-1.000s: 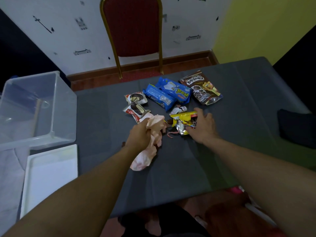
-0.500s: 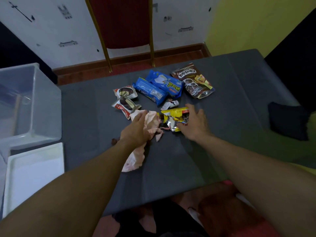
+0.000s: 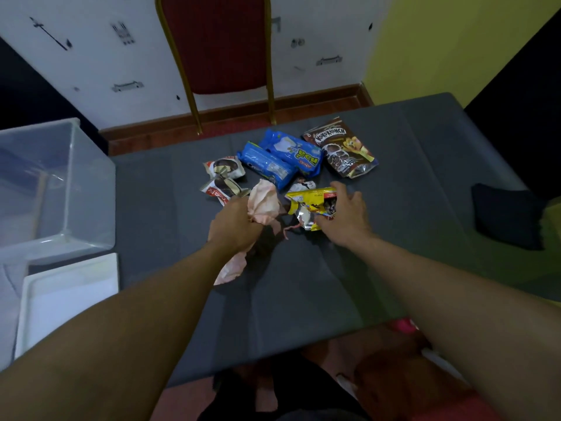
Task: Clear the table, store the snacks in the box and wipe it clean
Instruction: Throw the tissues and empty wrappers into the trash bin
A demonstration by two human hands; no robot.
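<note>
My left hand (image 3: 233,226) grips a crumpled pink tissue (image 3: 262,205) just above the grey table (image 3: 303,284); its tail hangs below my wrist. My right hand (image 3: 344,215) closes its fingers on a torn yellow snack wrapper (image 3: 309,200) lying on the table. Behind them lie two blue biscuit packs (image 3: 282,161), a brown Koko Krunch pouch (image 3: 341,147), two white choco-pie wrappers (image 3: 223,179) and a small white wrapper (image 3: 302,186). A clear plastic box (image 3: 51,183) stands at the left.
The box's white lid (image 3: 66,296) lies at the front left. A dark cloth (image 3: 507,214) sits on the table's right side. A red chair (image 3: 218,50) stands against the wall behind the table.
My left hand has lifted the pink tissue slightly and bunched it tighter. My right hand has curled onto the yellow wrapper. The view has shifted a little.
</note>
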